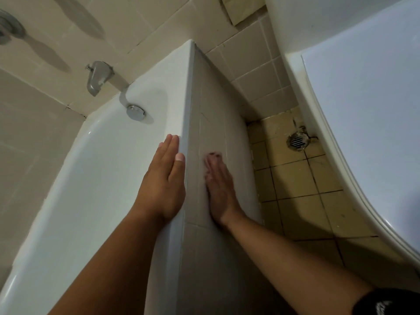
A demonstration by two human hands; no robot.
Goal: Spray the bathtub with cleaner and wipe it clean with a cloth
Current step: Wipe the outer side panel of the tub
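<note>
The white bathtub fills the left and middle of the head view, its rim running from near me up to the wall. My left hand lies flat on the rim with straight fingers, the thumb along the outer edge. My right hand presses flat against the tiled outer side panel of the tub, its fingertips blurred. Neither hand holds anything. No cloth or spray bottle is in view.
A grey spout juts from the tiled wall above the tub, with a chrome overflow cap below it. A white toilet stands at the right. Between them lies a narrow yellowish tiled floor with a drain.
</note>
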